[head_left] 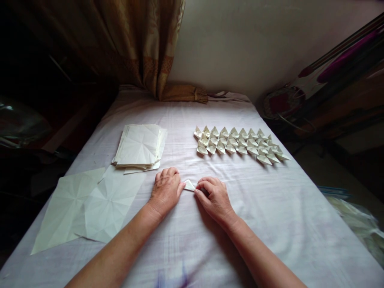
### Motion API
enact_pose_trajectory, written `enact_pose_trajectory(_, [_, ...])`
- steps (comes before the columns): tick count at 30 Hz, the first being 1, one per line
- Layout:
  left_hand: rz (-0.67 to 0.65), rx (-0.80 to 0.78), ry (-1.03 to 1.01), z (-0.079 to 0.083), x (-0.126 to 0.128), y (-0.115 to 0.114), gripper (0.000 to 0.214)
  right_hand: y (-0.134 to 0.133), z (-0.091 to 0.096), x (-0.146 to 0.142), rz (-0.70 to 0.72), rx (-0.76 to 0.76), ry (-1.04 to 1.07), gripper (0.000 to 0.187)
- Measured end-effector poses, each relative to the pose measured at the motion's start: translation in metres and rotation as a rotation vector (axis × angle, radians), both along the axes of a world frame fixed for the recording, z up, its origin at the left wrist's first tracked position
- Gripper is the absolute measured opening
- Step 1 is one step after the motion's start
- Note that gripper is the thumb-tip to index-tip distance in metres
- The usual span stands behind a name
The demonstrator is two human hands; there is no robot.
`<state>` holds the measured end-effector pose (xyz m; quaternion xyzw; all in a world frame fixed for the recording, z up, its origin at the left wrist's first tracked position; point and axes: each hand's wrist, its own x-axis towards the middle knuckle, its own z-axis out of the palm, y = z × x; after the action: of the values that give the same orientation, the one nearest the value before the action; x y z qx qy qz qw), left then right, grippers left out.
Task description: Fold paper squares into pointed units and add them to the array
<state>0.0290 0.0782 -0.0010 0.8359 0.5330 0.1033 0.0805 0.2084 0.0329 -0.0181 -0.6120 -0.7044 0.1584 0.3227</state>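
Right hand (213, 196): thumb and forefinger look pinched on the right corner of the folded paper (189, 185). Left hand (166, 187): thumb at its left end; can't tell if the fingers clamp it, grip hidden. Paper sits between the hands, low over the cloth (270, 228). Should be very light, fairly stiff from layering, not slippery, easily creased or torn; best held by both end corners, flat between thumb and finger. Visible part roughly triangular: peak points away from the person, long axis left-right, right end slightly nearer. Farther out: stack (139, 144) left, folded rows (237, 141) right.
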Motion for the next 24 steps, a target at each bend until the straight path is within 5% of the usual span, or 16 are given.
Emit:
enact_pose_trajectory(15, [0.017, -0.082, 0.070, 0.005, 0.006, 0.002, 0.012, 0.005, 0.005, -0.009, -0.095, -0.099, -0.099, 0.015])
enact_pose_trajectory(24, [0.039, -0.077, 0.053, 0.002, 0.005, -0.003, 0.011, 0.011, -0.003, -0.028, -0.105, -0.015, -0.132, 0.019])
